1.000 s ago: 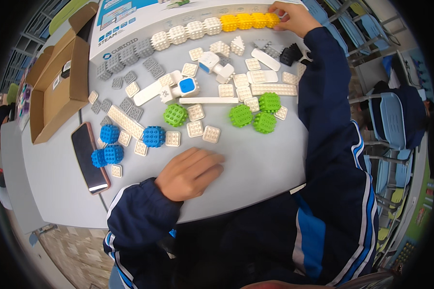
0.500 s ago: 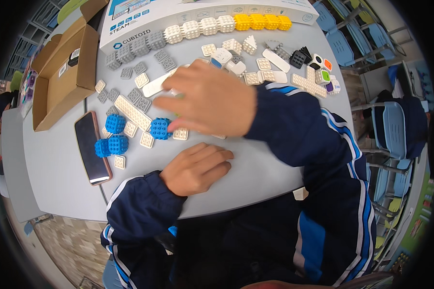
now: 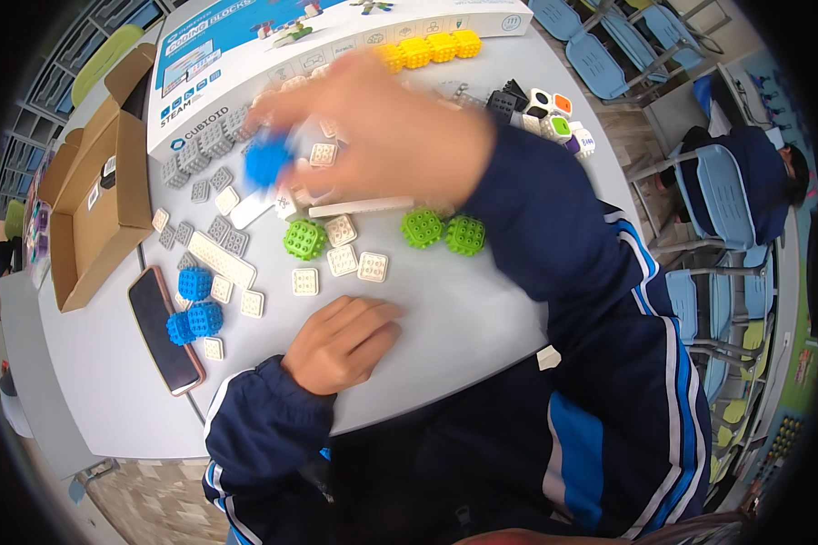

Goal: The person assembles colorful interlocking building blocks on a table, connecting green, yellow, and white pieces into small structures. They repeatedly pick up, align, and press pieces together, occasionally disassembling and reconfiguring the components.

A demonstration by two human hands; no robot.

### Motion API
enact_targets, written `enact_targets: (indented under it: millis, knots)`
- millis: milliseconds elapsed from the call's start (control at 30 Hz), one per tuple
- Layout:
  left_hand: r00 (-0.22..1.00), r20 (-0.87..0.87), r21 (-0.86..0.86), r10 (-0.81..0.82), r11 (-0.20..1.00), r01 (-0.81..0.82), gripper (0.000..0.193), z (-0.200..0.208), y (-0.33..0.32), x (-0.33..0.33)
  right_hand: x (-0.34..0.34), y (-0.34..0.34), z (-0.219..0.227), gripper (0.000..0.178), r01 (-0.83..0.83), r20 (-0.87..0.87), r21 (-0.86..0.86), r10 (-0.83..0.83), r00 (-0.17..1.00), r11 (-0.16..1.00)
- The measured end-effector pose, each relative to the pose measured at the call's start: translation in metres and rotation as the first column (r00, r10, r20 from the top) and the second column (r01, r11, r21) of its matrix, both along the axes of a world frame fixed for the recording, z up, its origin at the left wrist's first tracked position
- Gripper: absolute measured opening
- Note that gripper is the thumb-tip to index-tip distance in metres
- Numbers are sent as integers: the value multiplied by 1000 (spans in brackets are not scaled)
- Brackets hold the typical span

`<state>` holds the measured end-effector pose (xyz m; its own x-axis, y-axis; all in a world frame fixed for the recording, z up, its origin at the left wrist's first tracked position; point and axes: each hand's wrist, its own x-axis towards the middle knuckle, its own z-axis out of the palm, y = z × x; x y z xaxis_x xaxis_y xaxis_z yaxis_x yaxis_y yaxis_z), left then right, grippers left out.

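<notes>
My right hand (image 3: 382, 132), smeared by motion, is over the far part of the table with a blue studded block (image 3: 268, 162) between thumb and fingers. Beneath it are white connector tiles (image 3: 323, 154), a white bar (image 3: 359, 208) and part of a white block, some of them hidden by the hand. My left hand (image 3: 341, 341) rests on the table near the front edge, its fingers loosely curled together and no object visible in them. Green studded blocks (image 3: 304, 240) and square white tiles (image 3: 343, 261) lie just beyond it.
Blue blocks (image 3: 194, 283) lie beside a phone (image 3: 165, 329) at left. Grey blocks (image 3: 195, 156) and yellow blocks (image 3: 415, 52) line the large printed box (image 3: 236, 82). An opened cardboard box (image 3: 95, 209) stands far left. Black, white and coloured-face cubes (image 3: 559, 127) sit at right.
My right hand has picked up the blue block from beside the white tiles and carried it away from me. Green blocks have come into sight. My left hand stays resting. The view has shifted.
</notes>
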<state>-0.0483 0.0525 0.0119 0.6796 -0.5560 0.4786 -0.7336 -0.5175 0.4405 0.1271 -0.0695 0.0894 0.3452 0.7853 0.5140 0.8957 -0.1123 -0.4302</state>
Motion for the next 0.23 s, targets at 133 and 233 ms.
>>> enact_targets:
  millis: [133,233]
  knots:
    - [1000,-14,3,-14,1000,14,18,1,0,1,81,-85,55,38,476,-196,-47,-475,858,878]
    - [1000,-26,-2,-15,1000,15,20,2,-1,1,178,-162,6,39,506,-311,-204,-546,778,838]
